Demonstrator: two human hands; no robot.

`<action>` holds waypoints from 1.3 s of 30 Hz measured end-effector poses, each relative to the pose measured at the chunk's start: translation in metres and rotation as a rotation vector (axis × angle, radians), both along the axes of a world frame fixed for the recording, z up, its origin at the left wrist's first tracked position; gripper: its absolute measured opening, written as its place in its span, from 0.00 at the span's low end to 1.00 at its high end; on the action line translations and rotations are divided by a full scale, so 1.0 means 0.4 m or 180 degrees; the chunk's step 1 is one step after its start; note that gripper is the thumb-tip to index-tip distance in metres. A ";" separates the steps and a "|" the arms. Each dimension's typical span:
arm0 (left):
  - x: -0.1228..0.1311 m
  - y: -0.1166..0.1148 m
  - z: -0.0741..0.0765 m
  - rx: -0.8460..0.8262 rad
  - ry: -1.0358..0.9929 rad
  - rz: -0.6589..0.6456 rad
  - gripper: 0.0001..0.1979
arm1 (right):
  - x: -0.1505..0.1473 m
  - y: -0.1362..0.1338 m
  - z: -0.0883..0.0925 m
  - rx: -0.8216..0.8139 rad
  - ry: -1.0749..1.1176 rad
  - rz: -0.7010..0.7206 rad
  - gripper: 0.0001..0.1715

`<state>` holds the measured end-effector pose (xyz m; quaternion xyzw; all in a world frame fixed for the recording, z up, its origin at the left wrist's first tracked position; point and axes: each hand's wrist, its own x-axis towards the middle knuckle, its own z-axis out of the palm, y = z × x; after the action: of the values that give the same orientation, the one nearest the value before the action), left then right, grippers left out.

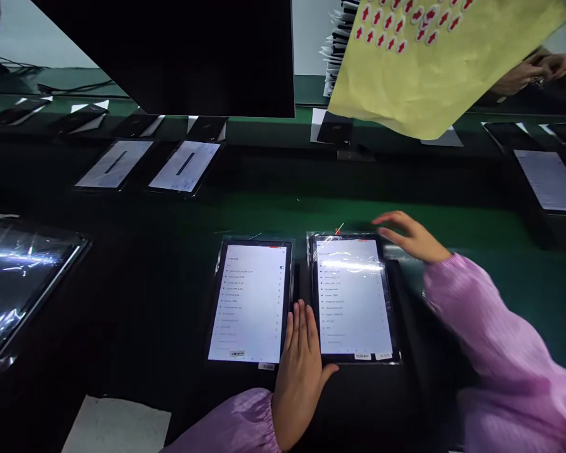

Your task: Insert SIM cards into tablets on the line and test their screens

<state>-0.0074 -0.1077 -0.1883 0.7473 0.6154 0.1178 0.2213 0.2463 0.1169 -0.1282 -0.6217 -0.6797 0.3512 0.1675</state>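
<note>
Hands [299, 374] beside glossy, film-edged, rectangular tablets [249, 302]

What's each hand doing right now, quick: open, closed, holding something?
Left hand: open, flat, at the gap between the left tablet and the right tablet; gripping nothing.
Right hand: open, by the right tablet's far right corner; holding nothing.

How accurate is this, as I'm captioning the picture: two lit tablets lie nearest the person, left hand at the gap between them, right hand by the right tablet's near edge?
One thing is wrong: the head view shows the right hand by the far right corner of the right tablet, not its near edge.
</note>
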 end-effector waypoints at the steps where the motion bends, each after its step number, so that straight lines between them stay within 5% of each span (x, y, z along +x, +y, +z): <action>1: 0.001 0.000 -0.001 -0.0015 0.0000 0.0039 0.70 | -0.037 0.047 0.004 -0.0232 0.0164 0.0340 0.24; 4: 0.001 0.000 -0.002 -0.0136 -0.0100 0.0128 0.70 | -0.119 0.147 -0.010 -0.0881 0.0531 0.1105 0.25; 7: 0.000 -0.001 -0.002 -0.0292 -0.0230 0.0164 0.70 | -0.147 0.182 -0.040 -0.1205 0.0771 0.1394 0.27; 21: 0.018 -0.002 0.001 -0.0548 -0.0466 0.0303 0.70 | -0.146 0.174 -0.065 -0.1702 0.1060 0.1206 0.23; 26: -0.057 0.008 0.056 -0.0932 -0.0878 0.0264 0.67 | -0.143 0.164 -0.052 -0.1772 0.0990 0.1132 0.25; 29: -0.192 0.116 0.117 -0.0608 -0.1630 0.1164 0.46 | -0.145 0.157 -0.051 -0.1732 0.0936 0.1120 0.27; 31: -0.302 0.244 0.147 0.0387 -0.2563 0.2058 0.34 | -0.150 0.161 -0.053 -0.1662 0.0867 0.1108 0.29; 33: -0.410 0.392 0.159 0.0834 -0.4073 0.3350 0.23 | -0.157 0.173 -0.051 -0.1515 0.0771 0.1049 0.29; 34: -0.457 0.465 0.159 0.0883 -0.4274 0.3686 0.17 | -0.158 0.178 -0.045 -0.1390 0.0723 0.0978 0.29; 37: -0.555 0.648 0.140 0.0864 -0.4716 0.4173 0.16 | -0.137 0.156 -0.005 -0.0812 0.0560 0.0516 0.26; 39: -0.586 0.734 0.123 0.0823 -0.5064 0.4348 0.18 | -0.097 0.076 0.028 -0.0158 0.0186 0.0064 0.24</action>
<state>-0.2418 0.1858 -0.1389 -0.0323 0.5659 0.7379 0.3664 0.2074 0.1472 -0.1169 -0.6083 -0.6718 0.3876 0.1683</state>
